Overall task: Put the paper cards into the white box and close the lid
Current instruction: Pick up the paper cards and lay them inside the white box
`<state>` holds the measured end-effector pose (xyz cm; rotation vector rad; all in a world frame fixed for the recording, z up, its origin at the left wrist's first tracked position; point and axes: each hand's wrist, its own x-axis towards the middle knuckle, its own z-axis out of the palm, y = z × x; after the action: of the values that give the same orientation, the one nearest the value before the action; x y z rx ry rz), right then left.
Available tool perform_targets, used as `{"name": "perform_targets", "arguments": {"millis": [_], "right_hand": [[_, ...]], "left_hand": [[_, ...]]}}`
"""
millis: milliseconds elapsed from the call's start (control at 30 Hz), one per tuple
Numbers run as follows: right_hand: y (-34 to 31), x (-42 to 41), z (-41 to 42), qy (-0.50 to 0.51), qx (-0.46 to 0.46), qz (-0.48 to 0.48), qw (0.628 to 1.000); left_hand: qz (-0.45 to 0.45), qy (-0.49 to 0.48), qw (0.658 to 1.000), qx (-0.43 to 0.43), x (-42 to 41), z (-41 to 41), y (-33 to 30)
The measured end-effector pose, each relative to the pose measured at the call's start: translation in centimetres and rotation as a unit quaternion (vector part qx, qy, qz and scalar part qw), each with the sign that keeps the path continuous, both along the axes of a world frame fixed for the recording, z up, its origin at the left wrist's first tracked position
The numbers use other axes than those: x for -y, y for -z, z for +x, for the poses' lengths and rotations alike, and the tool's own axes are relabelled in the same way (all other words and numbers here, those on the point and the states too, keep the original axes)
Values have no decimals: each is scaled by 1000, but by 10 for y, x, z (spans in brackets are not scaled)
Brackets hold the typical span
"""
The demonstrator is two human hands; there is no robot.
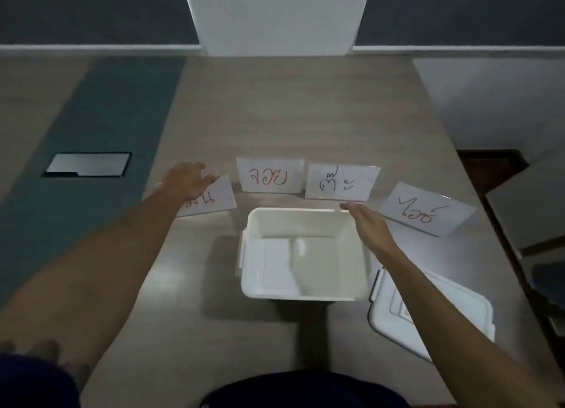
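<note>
Head-camera view showed the left hand (189, 178) laid palm down on the leftmost paper card (214, 201), fingers spread over its upper left corner; whether they had clamped the card could not be told. The right hand (368, 225) hovered with fingers straight and loose, holding nothing, over the far right corner of the white box (305, 291). That box stood lidless on the wooden table (275, 108), close in front of the person, with white sheets lying flat inside on its left half. Its lid (443, 319) lay on the table just right of the box, partly under the right forearm. Beyond the box, three more cards lay in a loose arc: a card with red writing (270, 175), a card with dark writing (341, 183) beside it, and a tilted card with red writing (428, 209) farthest right. A dark strip with a metal cover plate (88, 164) ran along the table's left side.
</note>
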<state>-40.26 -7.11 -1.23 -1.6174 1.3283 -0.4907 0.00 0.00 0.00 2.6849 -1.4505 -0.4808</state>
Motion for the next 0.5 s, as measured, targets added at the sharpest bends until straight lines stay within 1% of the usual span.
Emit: {"name": "perform_targets", "arguments": {"millis": [67,167,267,333,500], "right_hand": [[4,2,3,11,12,14,1000],[15,1,2,27,20,26,999],[22,2,7,50,39,71,995],[23,4,10,62,49,89,993],[29,8,18,65,25,74,995]], "left_hand": [[22,5,1000,-2,3,2,3],[47,18,997,-51,6,0,12],[65,26,996,-61,5,6,16],[57,27,997,-50,7,6,17],[17,24,999,-32,3,1,25]]}}
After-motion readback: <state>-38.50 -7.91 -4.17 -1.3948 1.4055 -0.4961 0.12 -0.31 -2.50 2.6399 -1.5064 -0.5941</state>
